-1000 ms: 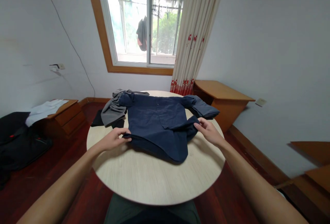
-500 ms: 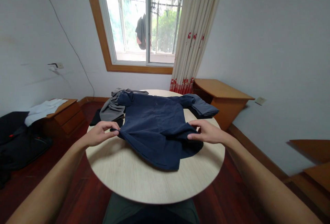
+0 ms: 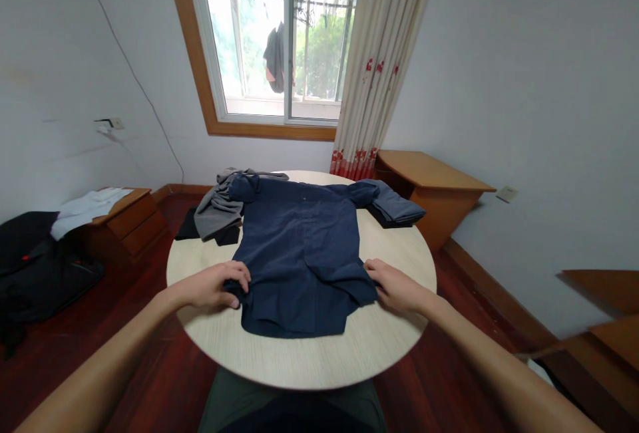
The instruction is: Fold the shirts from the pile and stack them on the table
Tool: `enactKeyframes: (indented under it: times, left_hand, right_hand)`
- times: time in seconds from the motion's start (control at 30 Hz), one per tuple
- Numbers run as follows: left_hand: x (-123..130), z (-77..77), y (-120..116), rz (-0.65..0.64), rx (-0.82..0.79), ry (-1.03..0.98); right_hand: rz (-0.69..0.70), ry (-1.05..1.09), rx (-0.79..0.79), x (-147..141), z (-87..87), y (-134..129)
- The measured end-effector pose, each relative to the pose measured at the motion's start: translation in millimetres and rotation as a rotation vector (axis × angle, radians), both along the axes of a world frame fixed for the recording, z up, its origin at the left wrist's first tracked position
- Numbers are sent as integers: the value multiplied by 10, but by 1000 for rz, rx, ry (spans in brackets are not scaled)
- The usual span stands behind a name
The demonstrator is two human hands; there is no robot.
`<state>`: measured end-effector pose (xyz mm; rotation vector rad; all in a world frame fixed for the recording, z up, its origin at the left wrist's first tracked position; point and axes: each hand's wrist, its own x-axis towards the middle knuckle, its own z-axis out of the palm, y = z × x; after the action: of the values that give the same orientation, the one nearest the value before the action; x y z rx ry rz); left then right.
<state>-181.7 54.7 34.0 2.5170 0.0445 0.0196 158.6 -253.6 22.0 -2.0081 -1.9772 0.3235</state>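
A dark navy short-sleeved shirt (image 3: 299, 240) lies spread on the round pale table (image 3: 299, 366), its hem toward me and a few wrinkles near the lower right. My left hand (image 3: 219, 285) is closed on the lower left edge of the shirt, with cloth bunched under the fingers. At the lower right edge, my right hand (image 3: 394, 285) grips the other side of the hem. Both hands rest low at the tabletop.
Grey crumpled clothing (image 3: 218, 207) and black cloth (image 3: 187, 227) lie at the table's back left. Folded dark grey clothes (image 3: 397, 203) sit at the back right. Beyond are a wooden desk (image 3: 434, 170), a curtain (image 3: 382, 60) and, left, a small cabinet (image 3: 142, 223).
Both hands have moved down and toward me with the shirt's edges. The lower part of the shirt now lies flatter, its front hem more level.
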Motion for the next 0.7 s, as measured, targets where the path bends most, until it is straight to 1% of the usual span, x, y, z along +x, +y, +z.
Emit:
enactKeyframes:
  times: [0.07,0.13,0.2,0.27,0.33,0.4,0.47,0.53,0.6,0.67,0.7]
  left_hand:
    - [11,-22,-23,-15,18,-20]
    - [7,23,-13,2,5,-54]
    - [-12,121,24,56,-14,-92]
    - [-43,242,68,121,-19,-133]
    - [-82,359,92,152,-23,-163]
    - [-127,460,72,131,-42,-156]
    - [-170,541,5,72,-80,-91]
    - [-193,593,-84,-35,-171,59]
    - [-173,602,-159,-155,-320,261]
    - [-93,566,-206,-218,-424,372]
    - [-30,536,-225,-212,-424,368]
  right_hand:
    - [-49,91,87,42,-23,-3]
    - [-118,182,148,117,47,-22]
    - [-180,231,200,211,217,-56]
    - [-197,263,204,304,451,-107]
    - [-175,314,106,389,690,-173]
    - [-143,352,-82,469,875,-250]
    - [-99,371,-312,547,973,-320]
    - [-50,390,-527,618,985,-349]
    - [-23,411,-686,661,934,-308]
    - [-26,395,-737,649,850,-189]
    - [-34,372,-726,615,802,-108]
